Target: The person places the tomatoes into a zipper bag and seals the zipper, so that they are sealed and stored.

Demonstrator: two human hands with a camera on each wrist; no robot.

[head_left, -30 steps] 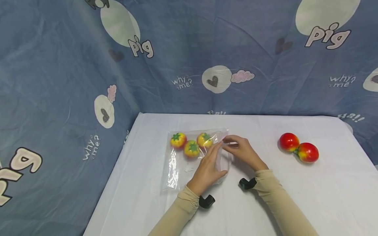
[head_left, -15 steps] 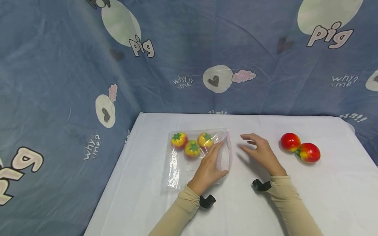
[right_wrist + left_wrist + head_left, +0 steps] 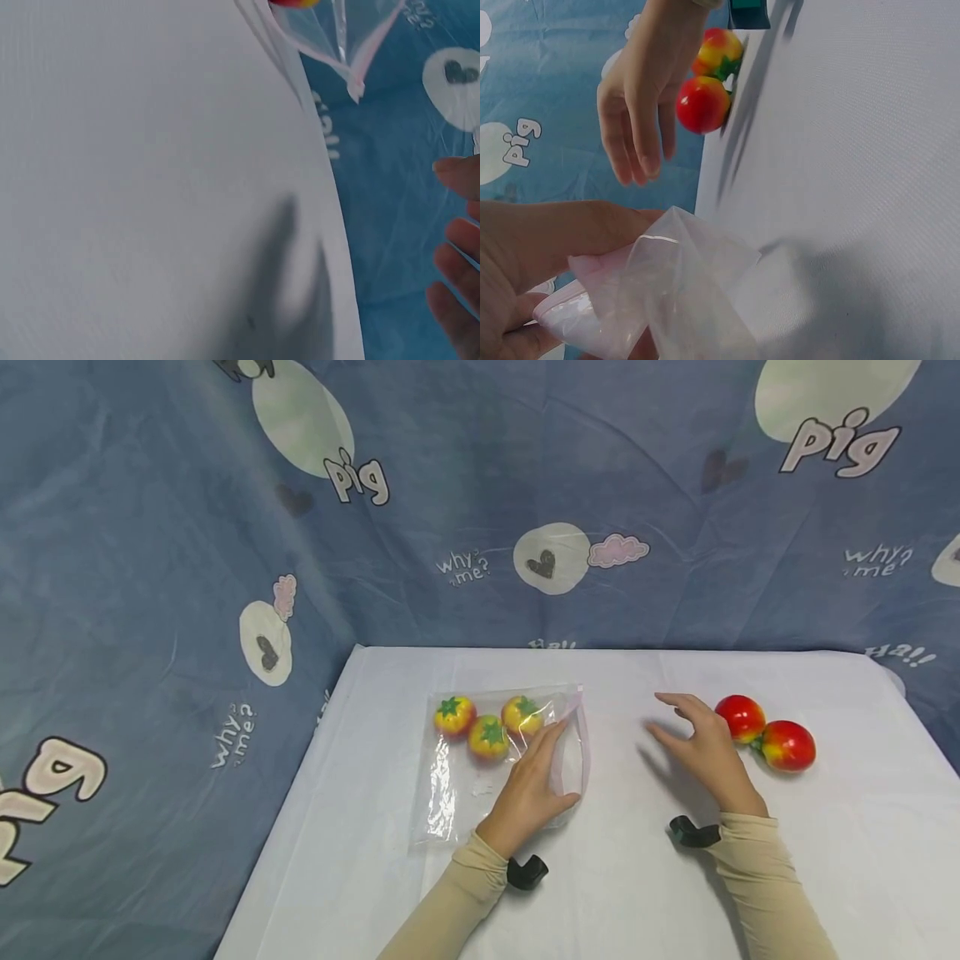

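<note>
A clear zip bag (image 3: 450, 793) with a pink-edged mouth lies on the white table, its mouth toward the right. Inside it are three yellow-and-red tomatoes (image 3: 488, 737) with green leafy tops. My left hand (image 3: 525, 793) holds the bag at its mouth; in the left wrist view the film bunches between the thumb and fingers (image 3: 562, 240). My right hand (image 3: 708, 752) hovers above the table with fingers spread and nothing in them. Just beyond it lie two red tomatoes (image 3: 783, 747), side by side, the left one partly behind the hand.
The white tabletop (image 3: 600, 893) ends at a blue printed curtain (image 3: 420, 602) at the back and left. A black wrist camera mount (image 3: 527, 872) sits by the left cuff, and another mount (image 3: 693, 832) by the right cuff.
My right hand has left the bag's mouth and moved right, close to the two loose tomatoes, with its fingers spread. My left hand and the bag have stayed in place.
</note>
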